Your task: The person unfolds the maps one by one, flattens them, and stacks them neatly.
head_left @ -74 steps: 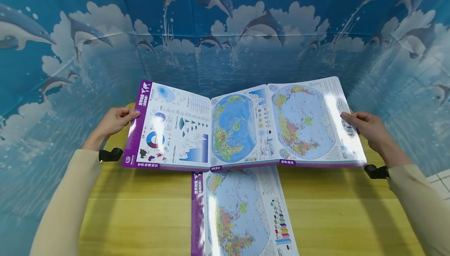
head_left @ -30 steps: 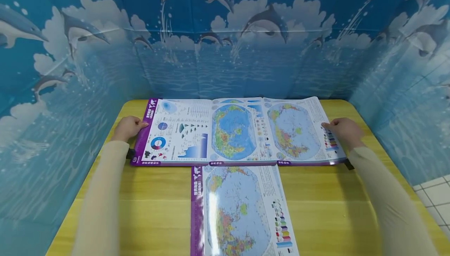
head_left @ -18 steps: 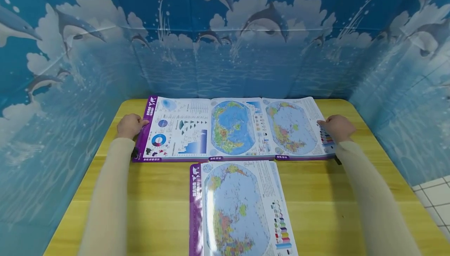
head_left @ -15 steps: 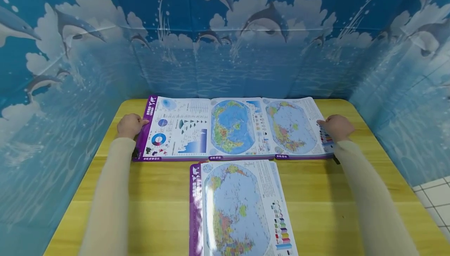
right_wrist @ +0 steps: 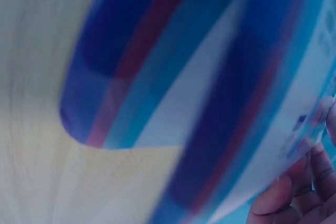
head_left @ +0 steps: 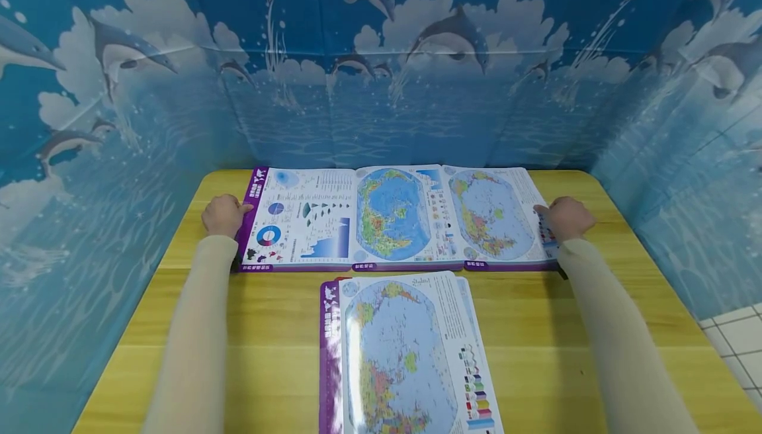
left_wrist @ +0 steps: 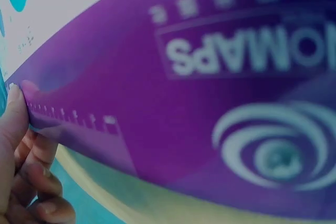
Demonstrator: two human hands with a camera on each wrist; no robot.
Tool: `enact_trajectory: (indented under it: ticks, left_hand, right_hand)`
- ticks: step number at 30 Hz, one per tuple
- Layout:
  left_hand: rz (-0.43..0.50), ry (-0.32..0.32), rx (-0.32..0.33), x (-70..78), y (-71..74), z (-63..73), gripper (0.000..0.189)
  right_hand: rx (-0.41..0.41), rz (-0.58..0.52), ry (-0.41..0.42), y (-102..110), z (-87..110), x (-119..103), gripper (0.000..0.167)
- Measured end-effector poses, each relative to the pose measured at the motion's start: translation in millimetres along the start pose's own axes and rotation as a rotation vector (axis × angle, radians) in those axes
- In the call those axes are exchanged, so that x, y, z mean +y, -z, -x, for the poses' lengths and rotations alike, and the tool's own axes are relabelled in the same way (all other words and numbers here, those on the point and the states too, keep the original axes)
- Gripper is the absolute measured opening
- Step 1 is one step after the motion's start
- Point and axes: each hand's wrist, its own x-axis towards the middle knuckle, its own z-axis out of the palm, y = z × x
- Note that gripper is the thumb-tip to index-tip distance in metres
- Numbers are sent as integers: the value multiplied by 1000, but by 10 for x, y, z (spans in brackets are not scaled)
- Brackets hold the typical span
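Note:
A glossy fold-out world map (head_left: pixel 394 216) is spread in three panels near the back of the table in the head view. My left hand (head_left: pixel 223 216) pinches its purple left margin; in the left wrist view the thumb lies over the purple edge (left_wrist: pixel 173 103), with the other fingers curled beneath. At the opposite end, my right hand (head_left: pixel 568 217) grips the right edge, and the right wrist view shows its fingers (right_wrist: pixel 273 195) curled at the rim of the layered panels (right_wrist: pixel 226 103). A second world map (head_left: pixel 401 354) with a purple margin lies in front, its lower part cut off.
Both maps lie over a yellow wood-grain table (head_left: pixel 286 328) with rounded far corners. A blue dolphin-print curtain (head_left: pixel 381 110) hangs behind it and along both sides. White floor tiles (head_left: pixel 738 335) show at the lower right.
The fold-out map, earlier raised and tilted in both hands, has come down close to flat over the table's far part. Both hands moved inward with it and keep their grip.

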Motion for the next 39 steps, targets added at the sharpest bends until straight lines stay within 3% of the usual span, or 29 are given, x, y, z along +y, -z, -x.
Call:
enact_trajectory:
  ticks: [6,10,15,19,24,26,28,34,37,39]
  left_hand:
    - [-37,-48,2,-58,-15,10,45]
    - [2,-77,-4,-154,-30,44,44]
    - [270,-131,13,-237,-21,163,43]
    - [466,-162,38,-301,-31,357,41]
    - [590,-166,52,-247,-103,764,38]
    - [633,-184,18,-162,-134,997,36]
    - [651,-211,-56,-63,-165,1258,35]
    - [566,-272,-313,269,-202,2034,25]
    - [477,-285,-382,412,-207,2315,29]
    - [426,-291,-393,477,-206,2458,31]
  right_hand:
    - [-29,11,14,-32,-14,27,48]
    - [-60,-29,38,-41,-12,89,48]
    - [-81,-113,37,4,48,190,54]
    - [-80,-150,74,71,181,200,60]
    - [-21,-267,260,170,529,142,52]
    - [-19,-339,341,191,725,100,46]
    - [-16,-377,417,141,914,81,43]
    - [-209,-402,587,113,1582,-112,25]
    - [-299,-362,625,94,1867,-203,21]
    - [-353,-334,626,58,2015,-245,25]
